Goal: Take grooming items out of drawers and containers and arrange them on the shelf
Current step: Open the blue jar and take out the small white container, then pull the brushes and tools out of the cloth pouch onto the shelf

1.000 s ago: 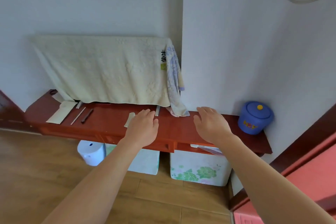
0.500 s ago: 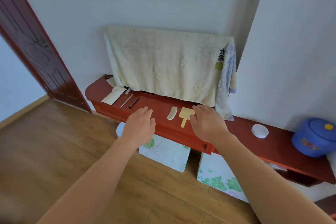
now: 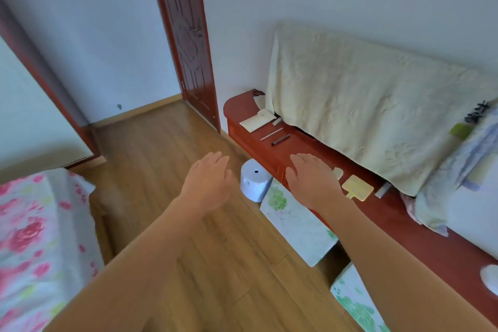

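Observation:
A long red wooden shelf [image 3: 420, 234] runs along the wall on the right. On it lie a yellow paddle-shaped comb [image 3: 358, 187], a pale curved comb [image 3: 338, 173] partly hidden by my right hand, a dark stick [image 3: 281, 140], a thin silver stick [image 3: 271, 134], a small silver tube [image 3: 277, 121] and a cream pouch [image 3: 256, 121]. My right hand [image 3: 310, 178] hovers flat over the shelf's front edge, fingers apart, holding nothing. My left hand [image 3: 207, 182] hangs open over the wooden floor, left of the shelf.
A cream towel [image 3: 358, 105] hangs over the shelf, with a bluish cloth [image 3: 455, 180] beside it. Under the shelf stand a white cylinder [image 3: 254, 180] and floral boxes [image 3: 296, 221]. A floral bed [image 3: 35, 240] is at left; a red door [image 3: 186, 35] is behind.
The view has swung left: the shelf now sits at the right, and the bed and door came into sight. Both hands stayed open; the left one is now over the floor instead of the shelf.

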`<state>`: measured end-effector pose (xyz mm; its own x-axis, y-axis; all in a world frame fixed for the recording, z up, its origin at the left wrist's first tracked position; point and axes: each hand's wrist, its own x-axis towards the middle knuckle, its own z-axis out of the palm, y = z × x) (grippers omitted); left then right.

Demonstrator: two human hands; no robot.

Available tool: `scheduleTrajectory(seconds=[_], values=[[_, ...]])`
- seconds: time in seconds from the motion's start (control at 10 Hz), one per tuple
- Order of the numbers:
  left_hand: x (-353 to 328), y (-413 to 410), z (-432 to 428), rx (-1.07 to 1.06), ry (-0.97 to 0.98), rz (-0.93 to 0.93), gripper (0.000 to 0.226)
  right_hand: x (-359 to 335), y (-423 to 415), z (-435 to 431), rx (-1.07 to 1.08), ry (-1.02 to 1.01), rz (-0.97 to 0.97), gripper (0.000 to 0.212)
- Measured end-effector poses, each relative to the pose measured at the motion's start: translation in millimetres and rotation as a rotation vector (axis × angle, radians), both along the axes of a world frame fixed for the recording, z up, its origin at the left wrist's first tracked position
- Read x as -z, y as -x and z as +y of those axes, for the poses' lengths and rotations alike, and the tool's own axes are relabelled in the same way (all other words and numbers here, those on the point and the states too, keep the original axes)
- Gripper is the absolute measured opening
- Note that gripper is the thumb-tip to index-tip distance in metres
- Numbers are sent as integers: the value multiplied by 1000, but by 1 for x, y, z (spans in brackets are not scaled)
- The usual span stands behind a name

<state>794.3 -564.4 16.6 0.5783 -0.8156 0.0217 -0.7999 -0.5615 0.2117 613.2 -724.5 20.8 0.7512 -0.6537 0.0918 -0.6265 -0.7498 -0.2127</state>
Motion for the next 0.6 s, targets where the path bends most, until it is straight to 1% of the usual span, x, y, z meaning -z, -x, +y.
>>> scheduleTrajectory(seconds=[0.1,0.2,0.3,0.4,0.5,0.6], values=[[5,-27,27,-52,-8,5,51,2,-35,15,-47,-19,9,43],[5,-59,52,-97,-3,-6,52,-1,-79,34,-121,-27,32,57],[5,-95,74,-118,-2,2,52,-2,-125,50,-129,-37,-29,40],[2,-132,87,-130,7,10,52,2,-165,65,-144,-36,-47,31],[1,-165,93,-122,12,-4,52,6,-200,75,-176,-58,-45,33],[3,-195,95,-116,0,-4,52,9,-224,78,-188,-50,-3,42]])
